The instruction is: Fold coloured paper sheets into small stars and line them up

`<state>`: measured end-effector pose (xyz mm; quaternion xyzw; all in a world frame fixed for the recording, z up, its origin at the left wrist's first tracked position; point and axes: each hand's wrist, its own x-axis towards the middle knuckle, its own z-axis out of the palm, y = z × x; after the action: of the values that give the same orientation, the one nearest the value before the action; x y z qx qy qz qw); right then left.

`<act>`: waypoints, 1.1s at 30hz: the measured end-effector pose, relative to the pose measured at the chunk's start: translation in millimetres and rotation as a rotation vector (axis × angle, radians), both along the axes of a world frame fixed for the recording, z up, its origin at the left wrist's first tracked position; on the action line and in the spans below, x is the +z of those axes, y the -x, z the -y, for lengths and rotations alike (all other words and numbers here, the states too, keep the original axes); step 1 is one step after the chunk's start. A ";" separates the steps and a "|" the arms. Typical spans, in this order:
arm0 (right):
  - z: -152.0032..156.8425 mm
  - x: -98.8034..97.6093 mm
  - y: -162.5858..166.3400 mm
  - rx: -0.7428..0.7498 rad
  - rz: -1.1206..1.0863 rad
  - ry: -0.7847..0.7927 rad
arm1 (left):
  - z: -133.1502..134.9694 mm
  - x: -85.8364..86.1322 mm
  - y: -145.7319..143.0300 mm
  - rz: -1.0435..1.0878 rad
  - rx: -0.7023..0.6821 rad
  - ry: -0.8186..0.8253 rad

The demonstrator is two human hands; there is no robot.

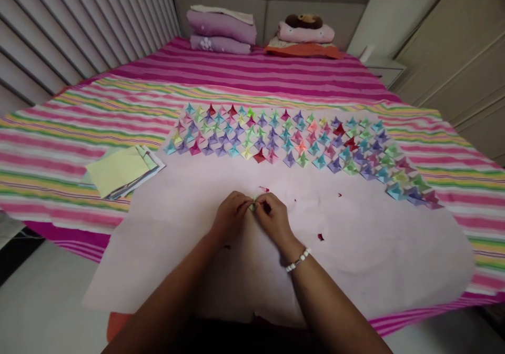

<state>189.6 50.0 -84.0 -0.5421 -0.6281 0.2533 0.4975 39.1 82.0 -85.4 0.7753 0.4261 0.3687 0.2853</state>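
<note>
My left hand [233, 210] and my right hand [272, 214] meet over a large pale pink sheet [165, 228]. Between their fingertips they pinch a small light-green folded paper piece [253, 204], mostly covered by the fingers. Just beyond the fingers, a small pink-red item [264, 189] lies on the sheet, too small to name. Rows of folded paper stars [260, 156] in blue, purple, green, yellow, pink and red stand along the sheet's far side. A white beaded bracelet [299, 260] circles my right wrist.
A stack of coloured paper sheets [118, 170], yellow on top, lies left of the sheet. Small dark red holes or scraps [321, 236] dot the pink sheet. Beneath is a striped bedspread [51, 149]. Folded purple bedding [221, 25] and pink bedding [305, 33] sit by the headboard; a railing [87, 22] runs left.
</note>
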 end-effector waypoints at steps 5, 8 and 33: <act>2.8 2.3 -1.0 -0.026 -0.032 0.023 | 0.9 1.2 0.8 0.097 0.065 0.010; 3.3 1.9 -1.4 -0.027 -0.041 0.025 | 2.0 1.8 -0.4 0.136 0.109 0.049; 3.6 -0.3 -4.9 0.002 -0.078 -0.083 | 7.6 12.6 -9.8 0.104 0.181 0.098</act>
<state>194.5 46.5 -84.3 -0.5102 -0.6187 0.2483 0.5433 48.9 74.4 -72.8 0.6987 0.4964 0.4113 0.3102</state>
